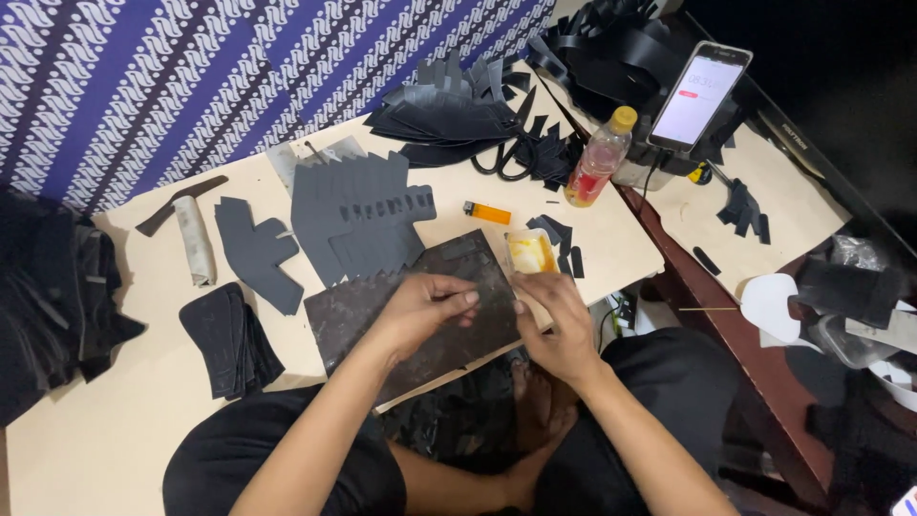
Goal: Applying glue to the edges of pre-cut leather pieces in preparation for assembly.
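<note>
Pale, smooth board forms the surface (115, 420), backed at its far edge by a purple-and-white patterned cloth (191, 67). At the near edge, a dark, scuffed rectangular slab (382, 320) lies flat, its near corner overhanging my lap. My left hand (420, 311) rests on the slab, fingers (466, 298) curled together and pressing down on a small dark piece that I cannot make out clearly. My right hand (554, 320) sits at the slab's right edge, fingers bunched together with tips meeting the left hand's; what they pinch is hidden. Just beyond the right hand stands a small square tub of yellow glue (530, 253), glossy inside. Flat matte grey cut pieces (358, 215), notched and stacked, lie beyond the slab near the middle. An orange lighter (488, 212) lies beside them. Toward the left edge lie curved black sole-shaped pieces (224, 339), stacked.
</note>
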